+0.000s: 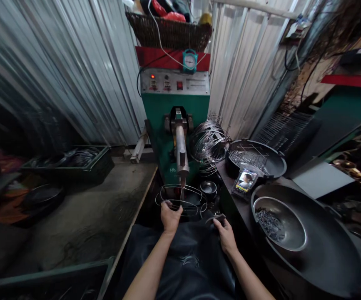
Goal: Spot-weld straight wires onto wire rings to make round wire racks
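Wire frame [192, 205]: at the low tip of the green machine [155, 112]; rings look joined, so part seems done.
Wire bits [190, 261]: loose on the dark apron [207, 271], in front of the machine, maybe left to use.
Left hand [170, 217]: fingers nearly closed, pinching the wire frame.
Right hand [226, 236]: fingers nearly closed on a dark piece [219, 217].

A gap lies open over the dark apron [174, 241] between the left hand [170, 217] and right hand [225, 235], while the wire frame [174, 185] and machine arm [180, 143] obstruct the way forward, and the large pan [327, 250] crowds the right.
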`<state>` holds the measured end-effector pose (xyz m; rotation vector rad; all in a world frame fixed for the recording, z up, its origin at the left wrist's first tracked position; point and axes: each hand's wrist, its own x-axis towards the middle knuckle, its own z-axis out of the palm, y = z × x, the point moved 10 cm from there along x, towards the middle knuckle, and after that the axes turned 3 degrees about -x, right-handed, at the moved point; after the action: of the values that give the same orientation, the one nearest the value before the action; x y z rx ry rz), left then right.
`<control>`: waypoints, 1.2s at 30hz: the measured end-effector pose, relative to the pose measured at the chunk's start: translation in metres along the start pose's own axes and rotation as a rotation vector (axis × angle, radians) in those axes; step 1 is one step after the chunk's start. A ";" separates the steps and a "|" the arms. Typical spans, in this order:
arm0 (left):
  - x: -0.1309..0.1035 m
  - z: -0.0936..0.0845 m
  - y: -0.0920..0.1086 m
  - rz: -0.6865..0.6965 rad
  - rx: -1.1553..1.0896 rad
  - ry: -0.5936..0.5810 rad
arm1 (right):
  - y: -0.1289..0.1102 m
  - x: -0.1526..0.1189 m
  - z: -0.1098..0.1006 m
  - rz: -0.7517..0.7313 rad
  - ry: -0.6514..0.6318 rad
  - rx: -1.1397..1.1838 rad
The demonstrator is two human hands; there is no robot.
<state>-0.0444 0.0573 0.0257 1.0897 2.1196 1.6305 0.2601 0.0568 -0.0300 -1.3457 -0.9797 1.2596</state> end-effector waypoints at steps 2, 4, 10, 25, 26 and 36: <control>0.000 0.003 0.000 0.018 0.026 -0.001 | -0.001 0.000 -0.001 -0.007 0.003 -0.012; 0.000 0.005 -0.001 0.020 0.034 -0.002 | -0.002 -0.001 -0.002 -0.009 0.006 -0.016; 0.013 0.003 -0.003 0.104 0.084 0.019 | 0.003 -0.002 0.000 -0.005 0.003 -0.005; 0.019 0.008 -0.005 0.171 0.059 -0.006 | -0.002 -0.004 -0.005 -0.002 0.019 0.027; 0.019 0.008 -0.004 0.177 0.062 -0.003 | 0.000 -0.003 -0.004 0.005 0.007 0.033; 0.021 0.013 -0.002 0.205 0.038 -0.001 | 0.000 0.005 -0.003 -0.010 -0.009 0.001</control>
<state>-0.0518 0.0807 0.0243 1.3591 2.1058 1.6813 0.2641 0.0613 -0.0312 -1.3339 -0.9916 1.2592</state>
